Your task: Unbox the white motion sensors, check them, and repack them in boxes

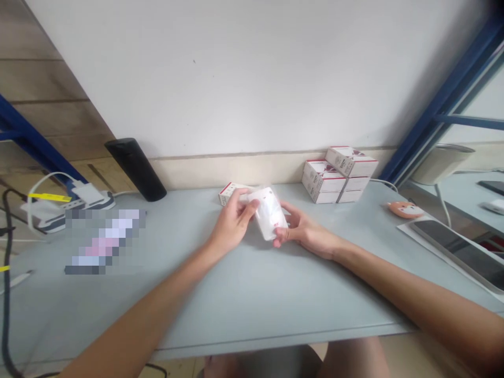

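Note:
Between my two hands, above the middle of the desk, is a white plastic-wrapped packet with small red marks. My left hand grips its upper left side, thumb on the front. From the right, my right hand holds the packet's lower right edge with its thumb in front; its other fingers are partly hidden behind. Just behind my left hand lies a small white box with a red edge, partly covered by the hand and the packet.
Several white-and-red boxes are stacked by the wall. A black cylinder stands at the back left, near a power strip with cables. An orange animal-faced object and a phone lie at right. The desk ends near my legs.

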Available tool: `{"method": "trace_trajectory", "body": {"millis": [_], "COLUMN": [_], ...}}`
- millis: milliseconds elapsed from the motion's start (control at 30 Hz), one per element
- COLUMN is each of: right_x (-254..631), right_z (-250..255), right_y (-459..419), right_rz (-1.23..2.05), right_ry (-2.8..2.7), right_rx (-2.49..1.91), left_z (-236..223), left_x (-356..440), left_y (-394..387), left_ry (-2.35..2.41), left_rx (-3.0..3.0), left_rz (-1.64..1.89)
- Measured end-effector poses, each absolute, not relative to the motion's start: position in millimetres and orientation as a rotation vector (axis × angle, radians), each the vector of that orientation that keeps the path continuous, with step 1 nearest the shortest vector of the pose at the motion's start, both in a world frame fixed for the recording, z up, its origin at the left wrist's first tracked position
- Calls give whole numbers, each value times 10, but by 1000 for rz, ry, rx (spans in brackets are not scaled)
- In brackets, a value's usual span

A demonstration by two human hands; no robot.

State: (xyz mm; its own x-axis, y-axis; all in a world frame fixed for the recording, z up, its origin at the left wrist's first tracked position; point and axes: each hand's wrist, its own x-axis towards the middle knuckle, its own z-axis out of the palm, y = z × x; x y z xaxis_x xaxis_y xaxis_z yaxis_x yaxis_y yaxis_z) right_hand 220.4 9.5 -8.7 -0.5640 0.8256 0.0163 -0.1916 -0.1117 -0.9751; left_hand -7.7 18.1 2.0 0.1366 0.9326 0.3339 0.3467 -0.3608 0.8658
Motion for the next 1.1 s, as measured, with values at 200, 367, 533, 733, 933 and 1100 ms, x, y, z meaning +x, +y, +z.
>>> {"method": "trace_trajectory", "body": {"millis": [200, 367, 533, 733, 933, 1100], "right_x": [2315, 2283, 2193, 2228, 2243, 2223], "right_z": [-75, -46, -57, -102, -51, -61], "right_y": [260, 266, 191, 213, 223, 193], "right_rz": [1516, 1392, 1308, 1154, 1103, 1095], "right_ry": [-1217, -1249, -1391, -1445, -1391, -1471], "right_rx": [-873, -994, -1056, -1294, -1336, -1372], "left_z": [-114, -206, -103, 75, 120, 200], "left_x": [-264, -345, -359, -319, -155, -173], "left_y": [310, 390, 394, 272, 85, 72], "left_ry": [1550, 1516, 1404, 1223, 1073, 1168], "left_rx": [2667, 2881, 3014, 3114, 3114, 2816], "left_rz": [953, 648, 678, 517, 505, 683]}}
